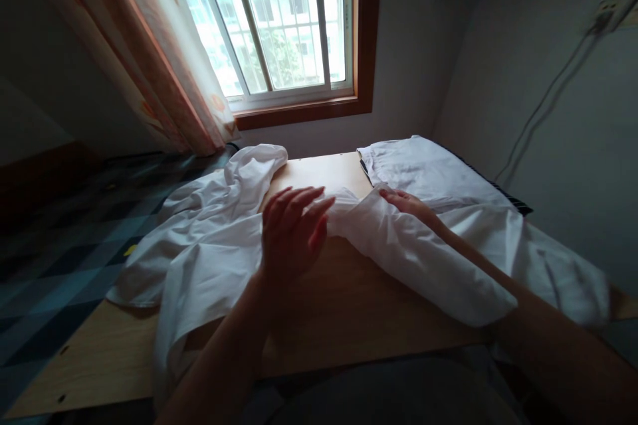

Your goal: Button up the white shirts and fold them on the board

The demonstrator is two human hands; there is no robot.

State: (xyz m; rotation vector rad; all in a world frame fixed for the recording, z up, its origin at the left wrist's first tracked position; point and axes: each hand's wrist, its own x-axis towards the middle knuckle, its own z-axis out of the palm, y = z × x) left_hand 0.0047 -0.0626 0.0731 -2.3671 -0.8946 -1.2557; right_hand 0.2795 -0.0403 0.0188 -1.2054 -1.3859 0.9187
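A rumpled white garment (pixel 399 246) is spread over a wooden board. One sleeve-like length runs slantwise across the board's right half, and a larger creased part (pixel 214 265) drapes over the left side. My left hand (pixel 294 226) hovers above the middle of the board, fingers apart and holding nothing, close to the fabric. At the upper end of the sleeve-like length, my right hand (pixel 406 202) has its fingertips closed on a raised fold. My right forearm lies along the fabric, covering some of it.
The wooden board (pixel 319 319) rests beside a dark checked bedcover (pixel 40 265). Folded white cloth (pixel 428 166) with dark material under its edge lies at the back right. Beyond are a window (pixel 279 20), a curtain (pixel 149 46) and a wall cable (pixel 543 96).
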